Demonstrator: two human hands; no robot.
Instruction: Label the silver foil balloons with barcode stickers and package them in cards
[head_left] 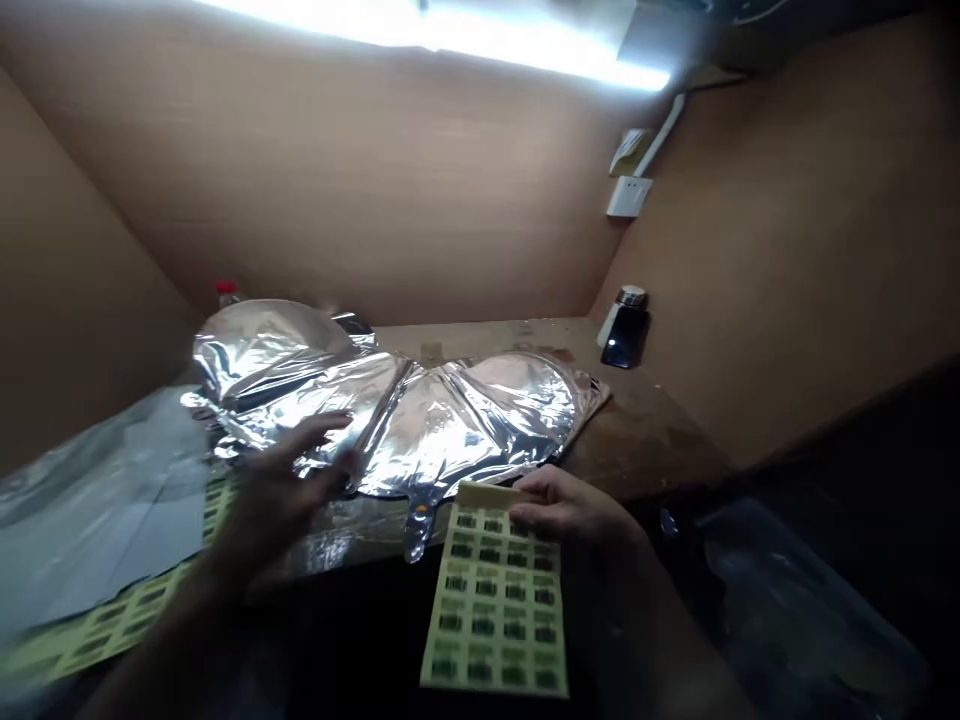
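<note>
A shiny silver foil balloon, flat and creased, lies across the table with its tail hanging at the front edge. My left hand is blurred but plainly open, its fingers apart over the left part of the foil; I cannot tell if they touch it. Between the thumb and fingers of my right hand is the top right corner of a pale yellow sheet of barcode labels. The sheet hangs down in front of the table edge, just below the balloon.
Clear plastic bags and more label sheets lie at the left. A red-capped bottle shows behind the balloon. Back right are a phone-like dark object and a silver-capped container. Cardboard walls enclose the table; a transparent bin sits lower right.
</note>
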